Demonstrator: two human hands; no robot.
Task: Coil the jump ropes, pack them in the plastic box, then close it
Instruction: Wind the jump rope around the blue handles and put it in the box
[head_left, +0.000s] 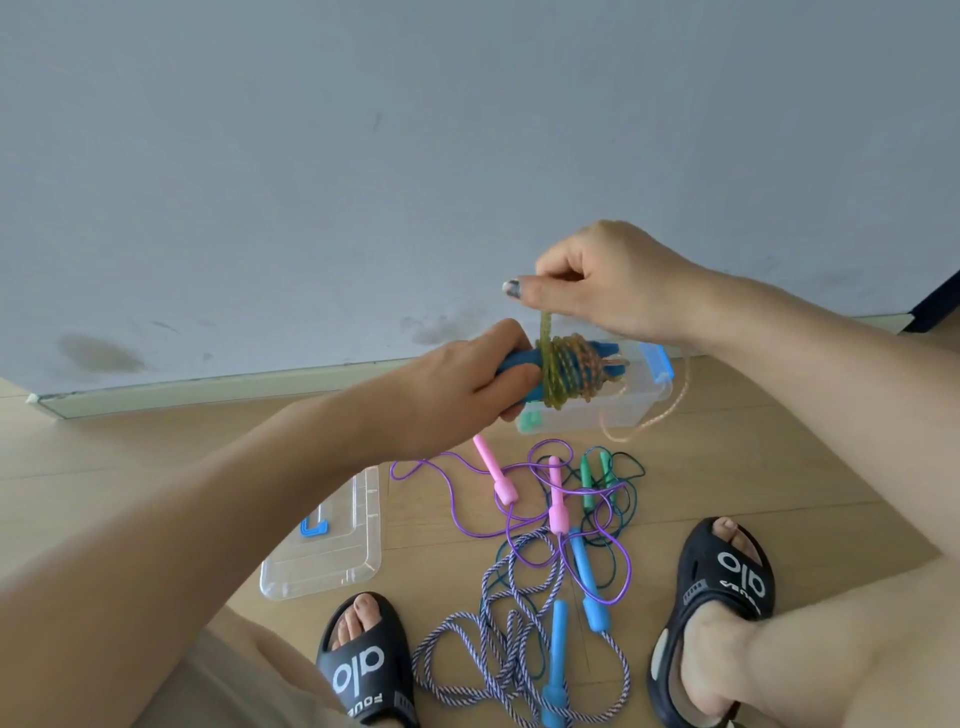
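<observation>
My left hand (467, 379) grips the dark blue handles (524, 359) of a jump rope held in the air. Its yellow-orange cord (569, 371) is wound in several turns around the handles. My right hand (608, 280) pinches the cord just above the coil; a loose orange tail (649, 421) hangs down to the right. Behind the coil stands the clear plastic box (613, 405) with a blue latch, on the floor by the wall. Its clear lid (332, 540) lies apart at the lower left.
On the wooden floor lie tangled ropes: a purple cord with pink handles (498, 473), a dark green cord with green handles (589, 480), and a striped rope with light blue handles (558, 654). My feet in black slides (363, 670) (727, 577) flank them. A grey wall rises behind.
</observation>
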